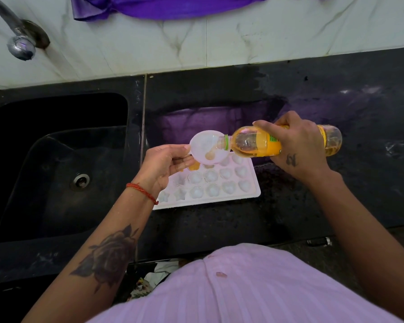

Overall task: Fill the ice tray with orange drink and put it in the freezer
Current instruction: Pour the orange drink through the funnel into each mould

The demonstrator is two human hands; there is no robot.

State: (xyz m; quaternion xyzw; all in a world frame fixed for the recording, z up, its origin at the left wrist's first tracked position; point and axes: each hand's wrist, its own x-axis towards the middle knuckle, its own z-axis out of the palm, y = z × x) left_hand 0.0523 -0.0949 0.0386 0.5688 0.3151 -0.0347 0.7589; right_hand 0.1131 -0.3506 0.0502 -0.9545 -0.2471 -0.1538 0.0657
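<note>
Lilac ribbed shirt [254, 290], red thread bracelet [142, 192]

You see a glossy dark stone bench [289, 206], white matt plastic ice tray [252, 194], translucent plastic funnel [205, 145], clear plastic bottle [250, 143], shiny metal tap [19, 45], purple satin cloth [149, 8].

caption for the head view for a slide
Right hand tips orange drink bottle into funnel held by left hand over ice tray.

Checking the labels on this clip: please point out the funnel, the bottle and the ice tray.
funnel [204, 148]: head view, on the inside of its bowl.
bottle [250, 144]: head view, on the clear body near the neck.
ice tray [254, 191]: head view, on its right rim.
</note>
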